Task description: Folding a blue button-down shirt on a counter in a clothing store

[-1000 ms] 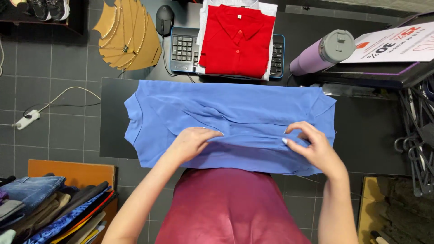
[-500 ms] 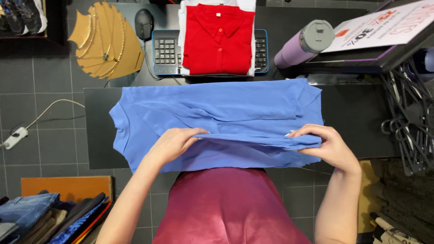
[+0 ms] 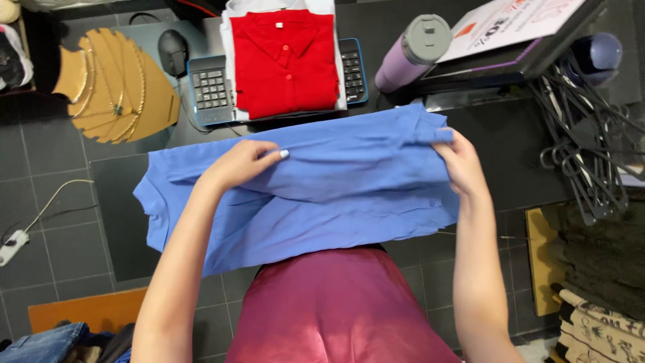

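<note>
Hidden under the soft blue cotton shirt [image 3: 349,181]: most of the dark work table [image 3: 510,144], and the near table edge where the cloth hangs over toward the shiny maroon skirt [image 3: 342,309]. Hard to tell how many layers lie in the fold running across the shirt's middle. Cut off at the top: the folded red button shirt [image 3: 285,60] on a white one, resting on a black keyboard [image 3: 211,91] whose middle keys cannot be seen. Cut off at the right: a tangle of dark wire hangers [image 3: 584,154] and a stack of dark folded cloth beneath.

Left hand [image 3: 238,165] laid flat on the blue shirt left of centre, fingers pressed together and stretched toward the right, thumb tucked out of sight. Right hand [image 3: 460,165] at the shirt's far right corner, fingers curled and pinching the folded edge of the cloth, fingertips buried in the fabric. Blue shirt spread wide across the table between both hands, left sleeve end reaching past the table's left edge.

Far of the shirt, just beside its upper edge: a lilac metal bottle with a grey lid [image 3: 413,50] lying tilted, and a white printed sheet [image 3: 517,20] on a dark tray. Free table surface right of the right hand. Far left, a gold leaf-shaped board [image 3: 111,87] and a black mouse [image 3: 173,50], well apart from the shirt. Grey tiled floor open on the near left.
</note>
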